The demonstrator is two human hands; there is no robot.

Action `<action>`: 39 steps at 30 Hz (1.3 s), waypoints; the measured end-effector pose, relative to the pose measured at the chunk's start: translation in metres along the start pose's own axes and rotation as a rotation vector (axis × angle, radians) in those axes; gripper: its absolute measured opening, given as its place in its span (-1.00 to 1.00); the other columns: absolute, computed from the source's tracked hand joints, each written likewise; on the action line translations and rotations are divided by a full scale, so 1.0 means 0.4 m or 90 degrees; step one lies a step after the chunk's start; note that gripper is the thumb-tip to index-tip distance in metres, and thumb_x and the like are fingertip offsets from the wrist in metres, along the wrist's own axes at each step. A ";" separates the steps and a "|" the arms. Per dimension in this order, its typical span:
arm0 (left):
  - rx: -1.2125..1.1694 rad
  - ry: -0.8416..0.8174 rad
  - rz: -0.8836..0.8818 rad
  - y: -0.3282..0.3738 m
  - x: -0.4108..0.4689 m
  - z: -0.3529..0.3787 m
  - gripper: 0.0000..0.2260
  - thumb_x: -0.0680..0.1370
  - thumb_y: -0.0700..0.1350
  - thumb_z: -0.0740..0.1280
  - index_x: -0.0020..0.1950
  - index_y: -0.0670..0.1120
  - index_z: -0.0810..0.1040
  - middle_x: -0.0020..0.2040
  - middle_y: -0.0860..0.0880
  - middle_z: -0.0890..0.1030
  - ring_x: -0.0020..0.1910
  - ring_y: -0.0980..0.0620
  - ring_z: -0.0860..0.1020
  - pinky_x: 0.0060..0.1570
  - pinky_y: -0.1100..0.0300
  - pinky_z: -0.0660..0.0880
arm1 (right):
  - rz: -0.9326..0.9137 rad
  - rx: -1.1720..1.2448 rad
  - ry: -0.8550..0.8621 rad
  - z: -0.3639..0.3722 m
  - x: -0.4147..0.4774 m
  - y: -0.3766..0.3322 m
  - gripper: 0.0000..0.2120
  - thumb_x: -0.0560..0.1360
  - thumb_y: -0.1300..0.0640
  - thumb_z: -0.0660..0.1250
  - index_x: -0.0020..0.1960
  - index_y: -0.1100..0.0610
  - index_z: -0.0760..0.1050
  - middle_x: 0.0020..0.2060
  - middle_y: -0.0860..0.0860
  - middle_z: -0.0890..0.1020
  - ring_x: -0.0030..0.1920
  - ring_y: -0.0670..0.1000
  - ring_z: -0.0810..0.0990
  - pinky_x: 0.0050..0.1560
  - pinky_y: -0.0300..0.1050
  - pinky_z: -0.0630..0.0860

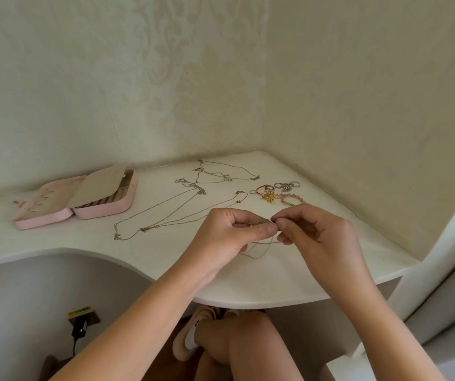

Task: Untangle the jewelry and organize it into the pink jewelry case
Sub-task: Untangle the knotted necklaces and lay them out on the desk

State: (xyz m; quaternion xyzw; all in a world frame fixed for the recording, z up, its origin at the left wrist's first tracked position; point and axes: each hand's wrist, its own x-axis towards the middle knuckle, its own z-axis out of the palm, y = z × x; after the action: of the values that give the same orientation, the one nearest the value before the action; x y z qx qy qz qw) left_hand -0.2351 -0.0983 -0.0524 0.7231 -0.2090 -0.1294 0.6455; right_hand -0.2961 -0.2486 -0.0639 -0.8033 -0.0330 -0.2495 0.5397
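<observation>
Left hand (229, 235) and right hand (314, 235) meet over the near right part of the surface (55, 243), fingertips almost touching. Both have curled fingers, and each pinches a thin chain (259, 248) between thumb and forefinger. The slack of the chain hangs below the pinch in a loose loop that reaches down to the surface. Cannot tell whether there is a knot at the pinch point; the fingers hide it.

Just beyond the left hand, long chains (166, 213) lie stretched out in narrow loops, running from the near left towards the far right. Behind them, near the corner, far necklaces (221, 174) are spread out, crossing one another.

Beyond the right hand is a small cluster: rings (287, 185), a red cord (260, 188) and a beaded bracelet (293, 199), touching or overlapping.

Pink jewelry case (105, 211) sits at the far left of the surface, well apart from the hands, opened flat. A beige flap (99, 185) covers part of its right half, with ridged rolls showing underneath. The left half carries a few small pieces, too small to identify.

Patterned wall (221, 78) backs the corner. Below the surface edge are bare knees, a pink slipper (182, 342) and a wall socket (83, 317) with a black plug.
</observation>
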 end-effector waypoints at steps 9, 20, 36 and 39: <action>0.139 0.069 -0.025 -0.014 0.000 0.014 -0.90 0.39 -0.13 0.51 -0.31 -0.04 0.67 -0.55 0.12 0.37 -0.53 0.16 0.29 -0.36 0.29 0.25 | -0.312 -0.372 0.080 0.021 0.000 0.061 -0.88 0.50 0.20 0.29 -0.13 0.14 0.60 -0.19 -0.06 0.57 -0.33 -0.06 0.54 -0.40 -0.14 0.51; 0.167 0.096 0.010 -0.021 0.003 0.027 -0.88 0.38 -0.16 0.50 -0.35 -0.04 0.64 -0.56 0.08 0.32 -0.51 0.10 0.26 -0.42 0.29 0.22 | 0.087 0.064 0.007 0.036 -0.003 0.048 -0.86 0.55 0.25 0.31 -0.15 0.12 0.58 -0.39 -0.07 0.61 -0.36 -0.12 0.56 -0.24 -0.31 0.47; 0.036 0.009 -0.058 -0.003 0.000 0.031 -0.90 0.43 -0.16 0.46 -0.29 -0.10 0.63 -0.55 0.16 0.46 -0.53 0.25 0.39 -0.30 0.28 0.27 | -0.147 -0.115 -0.011 -0.011 0.001 0.066 -0.88 0.54 0.26 0.31 -0.13 0.08 0.54 -0.28 -0.12 0.57 -0.23 -0.09 0.55 -0.19 -0.31 0.47; 0.001 -0.005 -0.048 -0.005 0.000 0.035 -0.88 0.34 -0.08 0.50 -0.35 -0.05 0.62 -0.55 0.14 0.40 -0.53 0.22 0.34 -0.36 0.31 0.27 | 0.030 0.143 -0.019 0.000 -0.009 0.050 -0.85 0.55 0.30 0.26 -0.14 0.13 0.54 -0.35 -0.02 0.62 -0.30 -0.06 0.58 -0.17 -0.25 0.52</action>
State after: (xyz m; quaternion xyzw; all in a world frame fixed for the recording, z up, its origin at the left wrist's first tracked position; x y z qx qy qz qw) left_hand -0.2413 -0.1105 -0.0562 0.7304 -0.1843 -0.1565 0.6388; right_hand -0.2927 -0.2562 -0.0823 -0.7419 -0.0504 -0.2193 0.6316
